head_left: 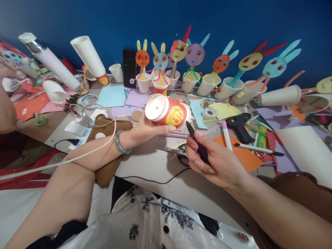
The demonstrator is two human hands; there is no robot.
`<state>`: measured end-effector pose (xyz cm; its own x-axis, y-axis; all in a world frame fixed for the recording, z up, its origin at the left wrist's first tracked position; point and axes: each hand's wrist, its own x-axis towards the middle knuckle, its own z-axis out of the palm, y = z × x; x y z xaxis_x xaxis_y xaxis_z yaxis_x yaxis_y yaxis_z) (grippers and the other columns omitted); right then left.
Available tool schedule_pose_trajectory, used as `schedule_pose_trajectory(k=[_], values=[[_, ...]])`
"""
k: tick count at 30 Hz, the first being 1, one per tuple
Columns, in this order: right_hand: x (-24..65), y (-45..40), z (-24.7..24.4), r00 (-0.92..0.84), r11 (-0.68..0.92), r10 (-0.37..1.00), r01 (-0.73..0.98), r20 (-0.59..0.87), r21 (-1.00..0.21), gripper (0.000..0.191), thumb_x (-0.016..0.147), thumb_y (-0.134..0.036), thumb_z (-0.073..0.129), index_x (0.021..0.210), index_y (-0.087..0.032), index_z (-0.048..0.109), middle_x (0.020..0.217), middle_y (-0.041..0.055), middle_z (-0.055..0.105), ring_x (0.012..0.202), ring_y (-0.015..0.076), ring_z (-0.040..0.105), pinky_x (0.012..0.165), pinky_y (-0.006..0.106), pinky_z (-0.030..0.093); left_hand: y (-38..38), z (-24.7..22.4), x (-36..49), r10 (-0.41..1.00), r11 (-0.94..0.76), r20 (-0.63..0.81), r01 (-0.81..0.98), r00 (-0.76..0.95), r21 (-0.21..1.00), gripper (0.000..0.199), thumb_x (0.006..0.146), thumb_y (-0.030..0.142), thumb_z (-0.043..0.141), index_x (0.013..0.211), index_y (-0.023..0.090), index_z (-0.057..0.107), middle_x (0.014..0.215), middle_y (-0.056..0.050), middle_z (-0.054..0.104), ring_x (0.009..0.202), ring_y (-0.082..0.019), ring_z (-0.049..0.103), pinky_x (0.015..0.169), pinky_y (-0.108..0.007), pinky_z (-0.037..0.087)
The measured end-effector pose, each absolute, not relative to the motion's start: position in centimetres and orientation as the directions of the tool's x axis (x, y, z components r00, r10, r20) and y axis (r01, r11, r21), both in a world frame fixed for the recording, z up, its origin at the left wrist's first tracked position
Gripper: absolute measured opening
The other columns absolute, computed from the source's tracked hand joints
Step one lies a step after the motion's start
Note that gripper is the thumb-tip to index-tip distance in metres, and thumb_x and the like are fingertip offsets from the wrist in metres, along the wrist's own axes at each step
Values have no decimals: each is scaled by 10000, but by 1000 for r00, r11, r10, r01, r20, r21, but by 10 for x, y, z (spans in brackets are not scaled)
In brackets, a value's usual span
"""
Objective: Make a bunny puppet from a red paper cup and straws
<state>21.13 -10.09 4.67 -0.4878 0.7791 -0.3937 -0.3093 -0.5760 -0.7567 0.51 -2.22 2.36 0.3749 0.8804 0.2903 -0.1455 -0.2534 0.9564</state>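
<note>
My left hand (145, 133), with a bangle at its wrist, grips a red and white paper cup (176, 113) tipped on its side. A yellow print marks the cup's red band, and a small dark hole shows in its white base, which faces up and left. Closed round a dark, pointed pen-like tool (191, 130) is my right hand (211, 160). The tool's tip is near the cup's right end; whether they touch I cannot tell. Below the hands lie scissors (172, 149), partly hidden by my right fingers.
Several paper cups with rabbit-faced figures (142, 58) line the back by the blue wall. A glue gun (240, 127), a marker (227, 135) and coloured paper (111, 96) are spread on the right and behind. Stacked cups (89, 57) and a white cable (103, 138) are left. Another person's arm (6, 103) shows.
</note>
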Motion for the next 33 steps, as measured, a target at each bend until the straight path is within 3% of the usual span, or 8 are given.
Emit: schedule_pose_trajectory(k=[4, 10, 18, 33], values=[[213, -100, 44, -495, -585, 774, -320, -396, -745, 500, 940, -623, 721, 751, -232, 474, 474, -78, 535, 317, 27, 168, 345, 175, 172, -16, 17, 7, 839, -299, 357, -201, 411, 933, 964, 672, 560, 952, 1487, 238, 550, 1294, -134, 743, 1314, -370, 683, 1130, -526, 583], [213, -99, 41, -483, -586, 777, -325, -402, -742, 516, 931, -626, 736, 730, -223, 484, 469, -72, 537, 315, 20, 178, 352, 170, 178, -15, 10, 7, 858, -243, 323, -240, 399, 940, 899, 684, 493, 972, 1459, 238, 595, 1208, -103, 777, 1191, -314, 744, 1080, -473, 619], [211, -99, 40, -444, -572, 792, -296, -420, -765, 503, 967, -605, 691, 720, -221, 482, 461, -67, 525, 315, 21, 179, 358, 173, 182, -14, 8, 10, 879, -183, 294, -302, 376, 936, 655, 652, 482, 999, 1163, 214, 689, 1102, -72, 802, 1062, -293, 777, 996, -466, 644], [215, -98, 43, -488, -598, 758, -255, -433, -760, 502, 983, -617, 654, 724, -224, 479, 464, -66, 514, 324, 29, 166, 356, 175, 158, -9, 3, 8, 875, -190, 314, -333, 369, 923, 661, 675, 457, 983, 1195, 233, 641, 1121, -57, 777, 1039, -260, 764, 979, -449, 648]])
